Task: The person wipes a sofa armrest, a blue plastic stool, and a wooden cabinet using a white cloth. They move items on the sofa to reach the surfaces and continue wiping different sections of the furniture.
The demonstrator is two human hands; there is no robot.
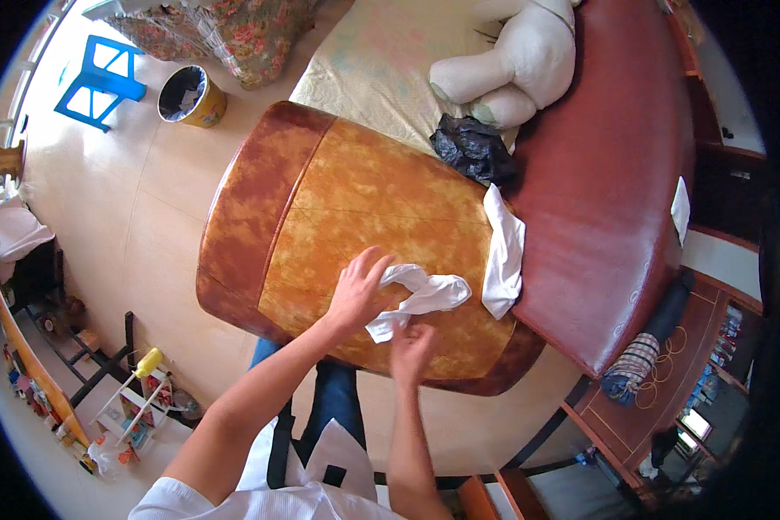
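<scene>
A white sock lies curled on a padded, orange-brown leather-look seat in front of me. My left hand is at the sock's upper left end, fingers spread and palm down. At its lower end is my right hand, blurred, with fingers bent; whether it pinches the fabric cannot be told. A second white sock lies stretched out to the right, along the seat's edge by the dark red padded panel.
Beyond the seat, a crumpled black plastic bag and a white plush toy rest by a pale bedsheet. A waste bin and a blue stool stand on the floor. A rolled bundle is at right.
</scene>
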